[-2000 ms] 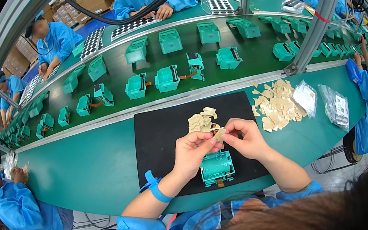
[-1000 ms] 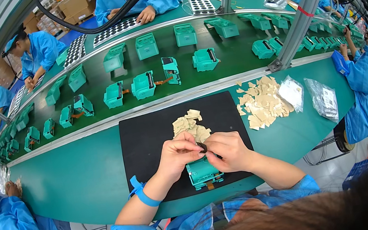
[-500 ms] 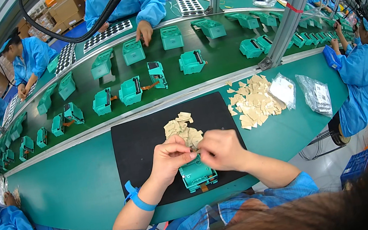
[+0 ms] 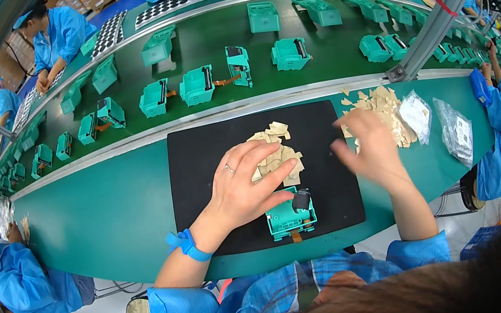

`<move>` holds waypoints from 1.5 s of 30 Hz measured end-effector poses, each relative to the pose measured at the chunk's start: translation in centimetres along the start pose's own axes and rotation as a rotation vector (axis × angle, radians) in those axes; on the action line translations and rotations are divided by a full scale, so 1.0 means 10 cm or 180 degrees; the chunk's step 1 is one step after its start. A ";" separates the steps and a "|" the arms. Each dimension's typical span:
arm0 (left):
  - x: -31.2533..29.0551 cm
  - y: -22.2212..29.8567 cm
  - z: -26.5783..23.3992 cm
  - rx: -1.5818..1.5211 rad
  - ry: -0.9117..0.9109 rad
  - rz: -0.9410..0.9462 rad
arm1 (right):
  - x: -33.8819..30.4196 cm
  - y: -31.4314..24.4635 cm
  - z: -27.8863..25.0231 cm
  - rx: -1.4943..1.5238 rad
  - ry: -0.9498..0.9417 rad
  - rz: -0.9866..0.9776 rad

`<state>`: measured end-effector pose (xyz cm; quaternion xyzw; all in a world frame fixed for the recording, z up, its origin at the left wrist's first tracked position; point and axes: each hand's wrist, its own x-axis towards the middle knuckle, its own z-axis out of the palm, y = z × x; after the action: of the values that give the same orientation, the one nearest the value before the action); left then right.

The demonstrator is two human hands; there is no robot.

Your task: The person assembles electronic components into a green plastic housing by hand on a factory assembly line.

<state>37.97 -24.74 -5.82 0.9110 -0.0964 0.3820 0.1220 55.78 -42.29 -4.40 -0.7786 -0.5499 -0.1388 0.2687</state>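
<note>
A green plastic housing (image 4: pixel 283 218) lies on the black mat (image 4: pixel 331 209) in front of me, with a small black piece (image 4: pixel 301 199) at its upper right and an orange-brown flat strip (image 4: pixel 297 237) at its near edge. My left hand (image 4: pixel 238 181), a ring on one finger, is open over a pile of beige paper pieces (image 4: pixel 280 158). Its thumb reaches to the housing's far edge; whether it touches I cannot tell. To the right, my right hand (image 4: pixel 372 147) is open and holds nothing visible, its fingers apart beside a larger pile of beige pieces (image 4: pixel 386 105).
Beyond the bench runs a dark green conveyor (image 4: pixel 224 111) carrying several green housings. Clear plastic bags (image 4: pixel 456 132) lie at the bench's right. A metal post (image 4: pixel 431 16) rises at the conveyor's edge. Co-workers in blue sit around, one at the left (image 4: pixel 23 274).
My hands have parted; the right moved right, away from the housing, and both opened. The black piece now shows. Across the conveyor, a co-worker has lifted a green housing off it. The view has shifted.
</note>
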 end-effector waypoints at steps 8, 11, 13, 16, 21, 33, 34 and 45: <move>-0.05 0.10 0.06 0.0179 -0.0052 -0.0049 | -0.05 -0.45 0.02 0.1217 -0.1068 -0.0905; -0.03 0.15 -0.02 0.0340 -0.0298 -0.0320 | -0.08 -0.29 -0.01 0.1454 -0.0750 -0.0469; 0.02 0.23 -0.11 -0.0725 -0.0996 -0.0596 | -0.11 -0.22 -0.01 0.1580 -0.0714 -0.0240; -0.01 0.34 -0.04 -0.0897 -0.1566 -0.0605 | -0.16 -0.16 0.07 0.1787 -0.0812 -0.0053; -0.07 0.48 0.08 -0.0440 -0.1752 -0.0879 | -0.18 -0.16 0.17 0.1681 -0.0570 -0.0097; -0.14 0.47 0.20 -0.0118 -0.1512 -0.0874 | -0.11 -0.13 0.36 0.2329 -0.1600 0.1032; -0.15 0.46 0.22 -0.0131 -0.1514 -0.0883 | -0.09 -0.13 0.36 0.2326 -0.1613 0.1042; -0.16 0.49 0.25 0.0003 -0.1397 -0.0803 | -0.04 -0.17 0.34 0.1972 -0.1826 0.0717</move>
<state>37.28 -30.00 -7.93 0.9770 -0.0060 0.1568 0.1445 53.74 -40.24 -6.92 -0.7234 -0.5296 0.2847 0.3394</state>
